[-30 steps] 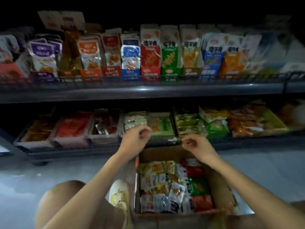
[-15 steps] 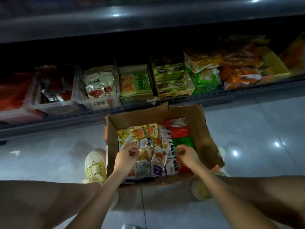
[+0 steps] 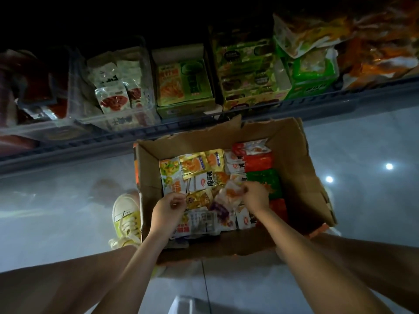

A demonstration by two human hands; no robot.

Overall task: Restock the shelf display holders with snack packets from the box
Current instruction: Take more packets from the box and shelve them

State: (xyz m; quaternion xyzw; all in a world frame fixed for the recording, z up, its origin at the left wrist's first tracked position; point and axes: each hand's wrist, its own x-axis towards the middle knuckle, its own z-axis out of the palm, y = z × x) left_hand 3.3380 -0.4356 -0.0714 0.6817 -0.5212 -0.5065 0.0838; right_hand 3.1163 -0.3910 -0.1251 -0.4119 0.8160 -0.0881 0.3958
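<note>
Sitting on tiled floor [image 3: 56, 200]: cardboard box [image 3: 299, 168]
Left of box: yellow shoe [image 3: 127, 214]
Right hand [image 3: 256, 197]: pinches pale packet [image 3: 230, 193]
Left hand [image 3: 167, 208]: grip unclear

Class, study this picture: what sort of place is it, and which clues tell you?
Most likely a shop aisle being restocked: a low shelf lined with display trays of snack packets, and an open cardboard box of mixed packets on the tiled floor before it.

box [image 3: 292, 159]: matt brown cardboard, torn rough edges | snack packets [image 3: 199, 164]: glossy foil and plastic | display holders [image 3: 74, 103]: clear plastic | floor [image 3: 362, 137]: smooth, shiny tile
</note>
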